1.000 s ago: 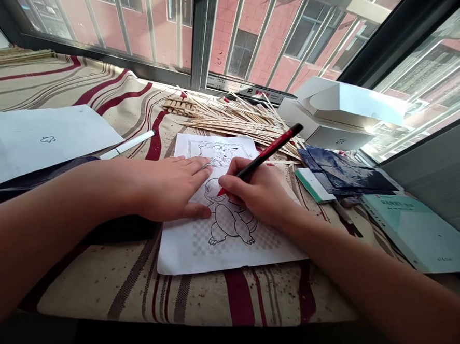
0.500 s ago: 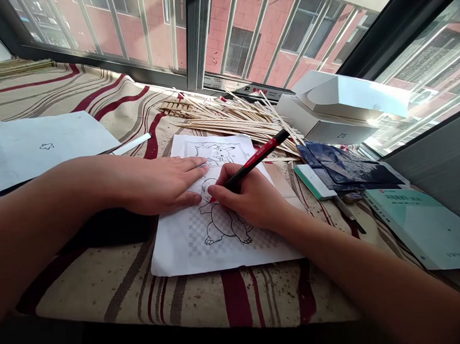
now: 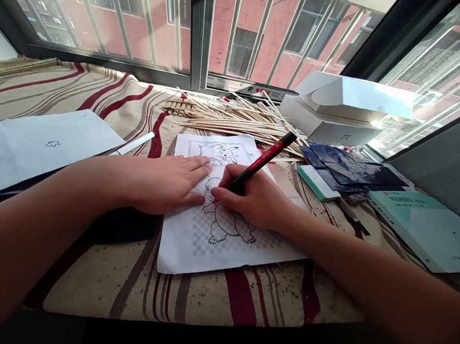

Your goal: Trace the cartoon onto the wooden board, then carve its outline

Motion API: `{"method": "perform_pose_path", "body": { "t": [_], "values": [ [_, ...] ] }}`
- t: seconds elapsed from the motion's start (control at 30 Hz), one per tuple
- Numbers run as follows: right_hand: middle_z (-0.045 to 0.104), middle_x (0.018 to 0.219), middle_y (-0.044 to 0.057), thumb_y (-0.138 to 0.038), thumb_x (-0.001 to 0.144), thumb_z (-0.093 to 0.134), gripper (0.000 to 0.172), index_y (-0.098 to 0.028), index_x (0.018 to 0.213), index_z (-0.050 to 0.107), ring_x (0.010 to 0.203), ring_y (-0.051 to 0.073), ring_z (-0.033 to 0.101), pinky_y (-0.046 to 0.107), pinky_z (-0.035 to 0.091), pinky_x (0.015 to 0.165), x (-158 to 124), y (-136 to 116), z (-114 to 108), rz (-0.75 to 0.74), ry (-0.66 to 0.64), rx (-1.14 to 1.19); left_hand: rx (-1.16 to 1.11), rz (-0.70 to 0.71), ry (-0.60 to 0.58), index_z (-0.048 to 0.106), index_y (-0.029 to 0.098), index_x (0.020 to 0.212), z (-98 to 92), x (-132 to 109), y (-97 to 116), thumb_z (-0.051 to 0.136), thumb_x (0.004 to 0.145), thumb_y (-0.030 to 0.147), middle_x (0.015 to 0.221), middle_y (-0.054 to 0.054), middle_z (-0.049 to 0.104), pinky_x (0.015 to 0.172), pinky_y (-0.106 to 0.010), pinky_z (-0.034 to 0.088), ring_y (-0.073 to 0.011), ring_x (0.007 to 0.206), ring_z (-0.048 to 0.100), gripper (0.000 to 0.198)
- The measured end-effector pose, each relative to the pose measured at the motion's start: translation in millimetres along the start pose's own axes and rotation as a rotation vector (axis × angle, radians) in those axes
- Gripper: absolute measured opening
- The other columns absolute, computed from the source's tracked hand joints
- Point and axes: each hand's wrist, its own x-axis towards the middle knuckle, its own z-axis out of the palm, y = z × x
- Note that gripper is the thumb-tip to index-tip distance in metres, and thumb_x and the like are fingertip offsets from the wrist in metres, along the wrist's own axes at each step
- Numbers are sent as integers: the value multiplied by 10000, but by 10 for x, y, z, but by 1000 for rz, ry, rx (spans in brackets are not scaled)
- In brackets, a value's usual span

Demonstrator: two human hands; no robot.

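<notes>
A white sheet printed with black cartoon outlines lies before me on the striped cloth. My left hand rests flat across its left side, fingers stretched out and holding nothing. In my right hand is a black and red marker, gripped like a pen with its back end slanting up to the right. Its red tip meets the paper at the neck of the larger figure, close to my left thumb. My right fingers hide part of that figure. A smaller framed drawing shows above my hands.
Thin wooden sticks are heaped behind the sheet. An open white box, a dark blue folded wrapper, a utility knife and a green notebook lie to the right. Leftward are another sheet and a white pen.
The whole view has shifted slightly, so things appear a little further right. Both hands keep their places on the sheet, and the marker stays at the figure's neck.
</notes>
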Motion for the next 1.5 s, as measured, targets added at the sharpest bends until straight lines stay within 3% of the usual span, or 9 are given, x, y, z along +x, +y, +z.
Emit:
{"method": "perform_pose_path", "body": {
  "t": [0.2, 0.5, 0.83, 1.23, 1.4, 1.5],
  "values": [
    [559, 612, -66, -386, 851, 839, 329, -224, 759, 566, 610, 132, 510, 293, 420, 622, 5, 23, 14, -2, -7, 27, -86, -15, 23, 251, 175, 1760, 31, 9, -10, 365, 1037, 640, 1857, -97, 150, 1376, -482, 220, -326, 1709, 230, 866],
    [613, 594, -78, -311, 845, 882, 318, -217, 769, 588, 540, 104, 506, 264, 396, 535, 9, 16, 26, 14, -51, 118, -53, -23, 23, 231, 190, 1766, 33, 26, -5, 324, 1020, 675, 1853, -90, 197, 1370, -455, 245, -315, 1699, 268, 894],
    [585, 576, -84, -315, 837, 915, 361, -206, 751, 581, 536, 87, 480, 251, 410, 535, -1, 18, 47, -44, -62, 128, -48, -46, 20, 256, 193, 1761, 23, 17, 46, 251, 981, 706, 1847, -88, 232, 1353, -483, 287, -322, 1692, 288, 934],
    [628, 612, -62, -354, 852, 915, 350, -212, 788, 602, 569, 109, 549, 258, 433, 545, 15, 31, 73, -45, -70, 110, -46, -34, 72, 369, 233, 1726, 19, 12, 59, 377, 1033, 517, 1833, -87, 282, 1322, -508, 342, -322, 1664, 352, 749],
    [615, 613, -60, -373, 854, 913, 355, -215, 786, 603, 571, 114, 543, 262, 434, 546, 3, 25, 79, -42, -66, 99, -61, -78, 26, 226, 253, 1767, 35, 23, 43, 400, 1020, 521, 1859, -41, 182, 1347, -479, 302, -295, 1693, 289, 813],
    [611, 618, -63, -368, 858, 910, 358, -213, 775, 599, 571, 106, 529, 258, 432, 552, -1, 14, 78, -67, -63, 93, -46, -57, 57, 215, 283, 1769, 67, 35, 5, 364, 1032, 563, 1855, -29, 199, 1334, -462, 326, -276, 1683, 318, 803]
  ]
}}
